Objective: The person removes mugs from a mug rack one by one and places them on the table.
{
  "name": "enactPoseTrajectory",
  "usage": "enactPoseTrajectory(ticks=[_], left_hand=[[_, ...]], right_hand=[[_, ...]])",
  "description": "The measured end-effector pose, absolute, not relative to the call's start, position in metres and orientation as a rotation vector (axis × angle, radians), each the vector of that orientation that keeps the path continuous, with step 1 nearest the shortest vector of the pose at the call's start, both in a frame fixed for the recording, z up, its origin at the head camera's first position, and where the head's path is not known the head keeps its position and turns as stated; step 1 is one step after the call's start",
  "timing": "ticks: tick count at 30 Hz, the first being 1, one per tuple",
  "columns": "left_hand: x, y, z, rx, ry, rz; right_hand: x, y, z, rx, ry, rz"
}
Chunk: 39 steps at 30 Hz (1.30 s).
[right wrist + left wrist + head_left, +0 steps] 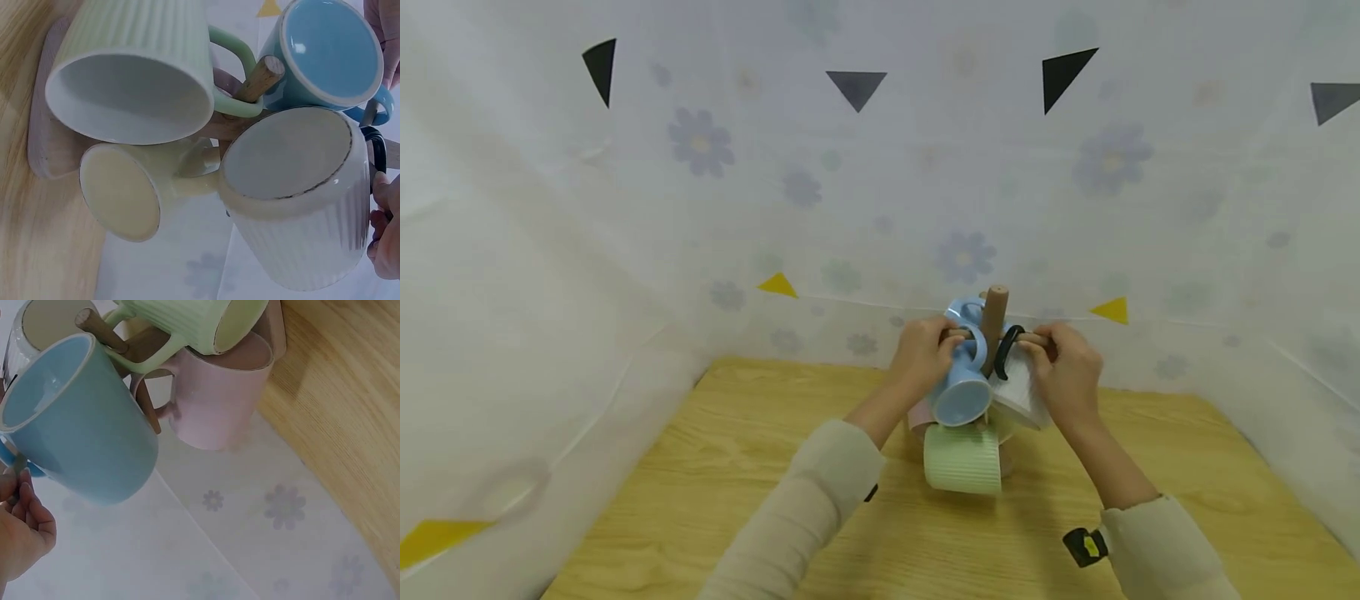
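Observation:
A wooden mug tree bears several mugs. My left hand pinches the end of its left peg, on which a blue mug hangs by its handle. The right hand pinches the right peg, where a white ribbed mug with a black handle hangs tilted. Lower down, a green ribbed mug points toward me. Below the blue mug hangs a pink mug, mostly hidden in the head view. A pale yellow mug shows below the white one in the right wrist view.
The mug tree's base rests on a wood-grain table. A flower-patterned white curtain stands behind the table and along its sides, with black, grey and yellow triangles on it. More light blue shows behind the post.

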<state>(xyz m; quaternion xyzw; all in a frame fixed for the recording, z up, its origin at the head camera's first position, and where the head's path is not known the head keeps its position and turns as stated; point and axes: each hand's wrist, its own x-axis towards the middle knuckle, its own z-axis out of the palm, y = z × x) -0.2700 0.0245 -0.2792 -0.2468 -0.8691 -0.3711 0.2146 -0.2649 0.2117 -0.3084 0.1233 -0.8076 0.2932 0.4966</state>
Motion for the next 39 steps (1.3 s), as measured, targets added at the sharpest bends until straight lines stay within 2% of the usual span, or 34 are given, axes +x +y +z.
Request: enactPoseTrajectory(ticks=[26,39], left_hand=[[-0.274,0.010,-0.293,-0.710,-2.257,-1.095],[-0.261,-0.001,-0.299,-0.399,-2.239,-1.239]], right_hand=[[-0.259,0.202,-0.298,0.444,-2.093,0.497],[-0.258,0.197,-0.303,0.530,-2.037,0.373]])
